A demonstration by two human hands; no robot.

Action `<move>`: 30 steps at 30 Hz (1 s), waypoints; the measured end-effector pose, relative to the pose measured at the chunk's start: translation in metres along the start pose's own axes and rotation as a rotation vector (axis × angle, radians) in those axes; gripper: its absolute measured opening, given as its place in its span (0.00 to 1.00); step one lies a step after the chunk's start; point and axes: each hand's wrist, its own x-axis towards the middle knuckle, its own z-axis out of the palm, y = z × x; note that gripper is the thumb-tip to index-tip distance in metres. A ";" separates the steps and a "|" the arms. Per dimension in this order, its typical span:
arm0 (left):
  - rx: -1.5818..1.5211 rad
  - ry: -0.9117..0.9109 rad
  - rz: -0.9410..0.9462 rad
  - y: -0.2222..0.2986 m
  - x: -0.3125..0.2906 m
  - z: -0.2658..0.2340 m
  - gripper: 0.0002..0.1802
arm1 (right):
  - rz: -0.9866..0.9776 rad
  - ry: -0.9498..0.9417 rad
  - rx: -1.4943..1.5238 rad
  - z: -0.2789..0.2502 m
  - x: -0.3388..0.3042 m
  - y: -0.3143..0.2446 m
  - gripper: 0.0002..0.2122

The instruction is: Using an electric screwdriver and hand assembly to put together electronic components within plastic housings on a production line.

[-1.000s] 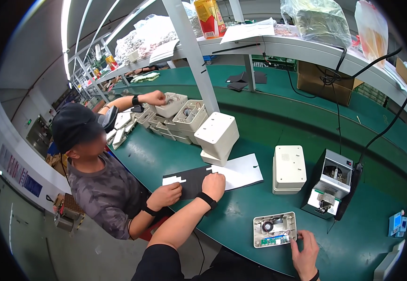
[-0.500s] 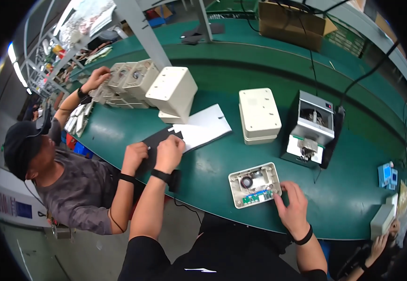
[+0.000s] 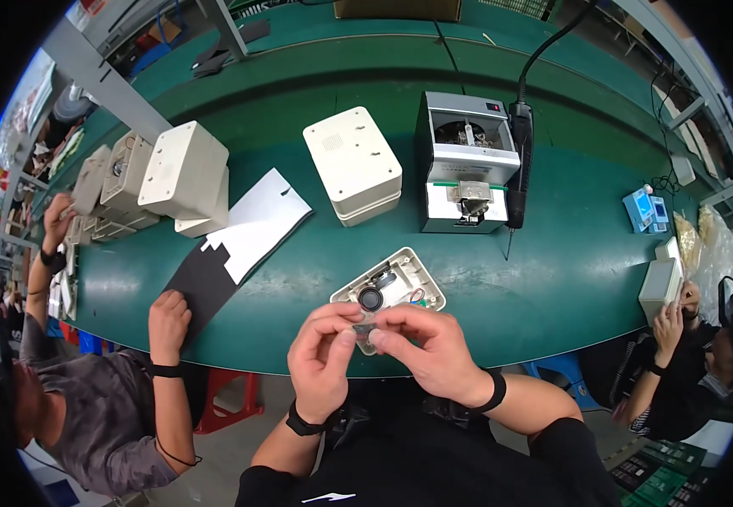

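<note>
Close to the table's near edge, my left hand (image 3: 320, 359) and my right hand (image 3: 430, 351) meet fingertip to fingertip. Both pinch a small dark grey piece (image 3: 365, 330), partly hidden by the fingers; its kind cannot be made out. Just beyond and partly beneath them lies an open cream plastic housing (image 3: 426, 275), tilted on the table. Inside it sit a round black speaker (image 3: 371, 298) and some wires; my fingers cover much of its near side. To the left is a black sheet (image 3: 206, 275) with a white sheet (image 3: 257, 221) over its far part, notched along one edge.
Stacked cream housings (image 3: 354, 160) stand ahead, with more housings (image 3: 182, 173) at left. A grey screw feeder (image 3: 468, 160) and a black electric screwdriver (image 3: 519, 160) stand right of centre. Co-workers sit on both sides; the left one's hand (image 3: 169, 319) rests by the black sheet.
My left hand has left the sheets and joined my right hand over the housing, the small piece now between them. The head view has swung right. The housing is turned differently.
</note>
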 end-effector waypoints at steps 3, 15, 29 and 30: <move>0.181 -0.117 0.089 -0.012 -0.003 -0.010 0.15 | 0.059 -0.011 0.034 -0.001 -0.010 0.011 0.07; 0.664 -0.197 -0.164 -0.028 -0.013 -0.007 0.46 | 0.031 0.447 -0.051 -0.049 -0.007 0.064 0.06; 0.813 -0.448 0.260 -0.028 0.038 0.000 0.10 | -0.253 -0.177 -0.853 -0.065 0.029 0.020 0.05; 0.796 -0.438 0.249 -0.027 0.039 0.000 0.10 | -0.271 -0.228 -0.889 -0.066 0.032 0.019 0.06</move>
